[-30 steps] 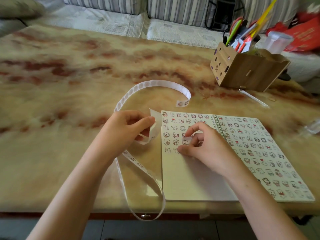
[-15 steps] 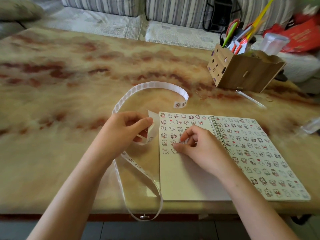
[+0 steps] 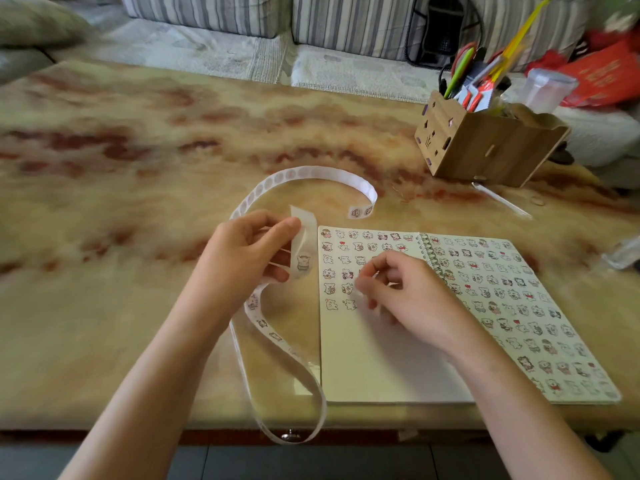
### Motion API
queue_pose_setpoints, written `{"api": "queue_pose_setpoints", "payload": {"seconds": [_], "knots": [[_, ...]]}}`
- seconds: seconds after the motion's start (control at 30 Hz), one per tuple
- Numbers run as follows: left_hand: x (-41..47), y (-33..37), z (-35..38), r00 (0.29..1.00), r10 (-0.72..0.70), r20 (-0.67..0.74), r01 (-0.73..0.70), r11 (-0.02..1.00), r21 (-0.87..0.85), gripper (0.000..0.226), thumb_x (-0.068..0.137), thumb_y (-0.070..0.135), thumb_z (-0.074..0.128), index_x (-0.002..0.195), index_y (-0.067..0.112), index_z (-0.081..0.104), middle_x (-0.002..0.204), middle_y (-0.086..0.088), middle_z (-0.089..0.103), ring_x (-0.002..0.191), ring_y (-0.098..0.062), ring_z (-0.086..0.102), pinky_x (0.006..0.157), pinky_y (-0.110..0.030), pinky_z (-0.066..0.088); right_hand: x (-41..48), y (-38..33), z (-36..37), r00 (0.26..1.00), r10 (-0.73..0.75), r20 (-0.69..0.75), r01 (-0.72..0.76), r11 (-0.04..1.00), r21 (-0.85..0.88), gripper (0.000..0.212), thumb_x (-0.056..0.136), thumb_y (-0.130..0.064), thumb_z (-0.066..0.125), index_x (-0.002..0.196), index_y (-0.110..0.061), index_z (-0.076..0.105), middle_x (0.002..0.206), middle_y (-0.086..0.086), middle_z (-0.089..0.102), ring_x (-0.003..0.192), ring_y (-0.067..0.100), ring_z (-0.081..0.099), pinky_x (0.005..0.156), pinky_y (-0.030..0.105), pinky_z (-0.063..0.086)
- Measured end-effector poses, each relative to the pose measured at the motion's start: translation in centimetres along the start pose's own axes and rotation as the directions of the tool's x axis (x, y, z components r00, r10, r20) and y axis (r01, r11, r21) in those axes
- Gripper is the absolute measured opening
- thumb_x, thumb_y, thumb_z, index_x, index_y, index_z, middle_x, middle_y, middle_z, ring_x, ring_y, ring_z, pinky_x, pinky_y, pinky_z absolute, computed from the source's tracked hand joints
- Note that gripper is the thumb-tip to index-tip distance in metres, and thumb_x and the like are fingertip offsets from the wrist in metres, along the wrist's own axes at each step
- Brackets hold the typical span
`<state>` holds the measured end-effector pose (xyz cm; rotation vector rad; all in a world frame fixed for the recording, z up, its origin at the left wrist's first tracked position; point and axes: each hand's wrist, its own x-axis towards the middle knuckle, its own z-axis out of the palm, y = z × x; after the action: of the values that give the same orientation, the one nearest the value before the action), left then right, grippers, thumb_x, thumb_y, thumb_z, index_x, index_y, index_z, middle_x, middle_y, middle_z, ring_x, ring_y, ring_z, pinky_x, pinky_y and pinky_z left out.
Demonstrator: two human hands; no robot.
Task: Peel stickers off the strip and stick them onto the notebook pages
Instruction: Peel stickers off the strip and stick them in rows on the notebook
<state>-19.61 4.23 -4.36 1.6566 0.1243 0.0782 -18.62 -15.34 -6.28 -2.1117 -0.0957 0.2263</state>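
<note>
An open spiral notebook (image 3: 391, 362) lies on the table, its right page full of small animal stickers and its left page bearing several rows at the top. A long white sticker strip (image 3: 277, 337) loops from the table's front edge up past my left hand (image 3: 242, 258), which pinches it between thumb and fingers. One sticker (image 3: 303, 262) shows on the held part. My right hand (image 3: 405, 292) hovers over the left page, fingers curled, blurred by motion. I cannot tell whether it holds a sticker.
A wooden pen holder (image 3: 485, 147) with pens and scissors stands at the back right. A white stick (image 3: 500, 199) lies in front of it. A clear plastic item (image 3: 623, 252) sits at the right edge. A striped sofa (image 3: 242, 12) runs behind the table.
My right hand has lifted its fingertips off the left page and drawn slightly right. My left hand has raised the strip so one sticker faces up.
</note>
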Motion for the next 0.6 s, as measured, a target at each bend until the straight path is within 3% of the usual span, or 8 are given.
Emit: {"api": "queue_pose_setpoints", "payload": {"seconds": [0.07, 0.13, 0.23, 0.3, 0.47, 0.6], "knots": [[0.0, 0.1, 0.1, 0.999, 0.02, -0.03, -0.021, 0.999, -0.031, 0.02, 0.092, 0.021, 0.058, 0.089, 0.005, 0.068, 0.077, -0.014, 0.069, 0.061, -0.012, 0.063, 0.053, -0.015, 0.051, -0.6, -1.1, 0.3, 0.996, -0.084, -0.025, 0.087, 0.981, 0.171, 0.007, 0.091, -0.021, 0.062, 0.086, -0.016, 0.062, 0.07, 0.0, 0.068, 0.053, 0.004, 0.056, 0.052, 0.016, 0.04], [-0.1, 0.2, 0.2, 0.998, 0.044, -0.047, -0.047, 0.997, -0.053, 0.019, 0.092, 0.022, 0.058, 0.087, 0.007, 0.068, 0.075, -0.013, 0.07, 0.059, -0.012, 0.064, 0.052, -0.016, 0.051, -1.2, -2.2, 0.9, 0.98, -0.187, -0.072, 0.199, 0.947, 0.253, 0.008, 0.089, -0.025, 0.064, 0.089, -0.017, 0.065, 0.081, 0.0, 0.073, 0.067, 0.006, 0.064, 0.059, 0.017, 0.047], [-0.5, 0.7, 0.5, 0.995, 0.09, -0.051, -0.094, 0.992, -0.083, 0.017, 0.092, 0.021, 0.057, 0.083, 0.01, 0.066, 0.062, 0.001, 0.069, 0.053, -0.007, 0.064, 0.048, -0.014, 0.048, -1.9, -3.2, 1.8, 0.961, -0.242, -0.137, 0.275, 0.901, 0.337, 0.01, 0.084, -0.022, 0.07, 0.092, -0.017, 0.066, 0.088, 0.0, 0.074, 0.085, 0.013, 0.068, 0.079, 0.03, 0.052], [-0.7, 0.8, 0.7, 0.991, 0.122, -0.053, -0.127, 0.987, -0.095, 0.017, 0.093, 0.02, 0.056, 0.081, 0.011, 0.065, 0.058, 0.005, 0.067, 0.05, -0.004, 0.063, 0.047, -0.014, 0.048, -2.0, -3.7, 2.2, 0.956, -0.243, -0.166, 0.29, 0.878, 0.38, 0.011, 0.082, -0.016, 0.072, 0.092, -0.015, 0.066, 0.086, 0.002, 0.074, 0.084, 0.017, 0.069, 0.083, 0.037, 0.053], [-1.0, 0.7, 1.4, 0.979, 0.192, -0.071, -0.197, 0.978, -0.062, 0.017, 0.092, 0.019, 0.058, 0.077, 0.014, 0.065, 0.061, 0.004, 0.064, 0.054, -0.006, 0.062, 0.052, -0.017, 0.051, -2.0, -4.1, 2.4, 0.946, -0.263, -0.188, 0.319, 0.855, 0.408, 0.011, 0.08, -0.007, 0.074, 0.085, -0.015, 0.068, 0.08, 0.002, 0.072, 0.076, 0.013, 0.067, 0.077, 0.037, 0.055], [-0.9, 0.6, 1.6, 0.973, 0.215, -0.079, -0.218, 0.975, -0.04, 0.016, 0.091, 0.021, 0.059, 0.079, 0.014, 0.066, 0.067, -0.002, 0.066, 0.06, -0.01, 0.064, 0.059, -0.025, 0.056, -1.9, -4.1, 2.4, 0.959, -0.236, -0.155, 0.282, 0.823, 0.494, 0.013, 0.079, -0.004, 0.074, 0.083, -0.016, 0.068, 0.077, 0.0, 0.07, 0.073, 0.011, 0.065, 0.064, 0.023, 0.054]]}}
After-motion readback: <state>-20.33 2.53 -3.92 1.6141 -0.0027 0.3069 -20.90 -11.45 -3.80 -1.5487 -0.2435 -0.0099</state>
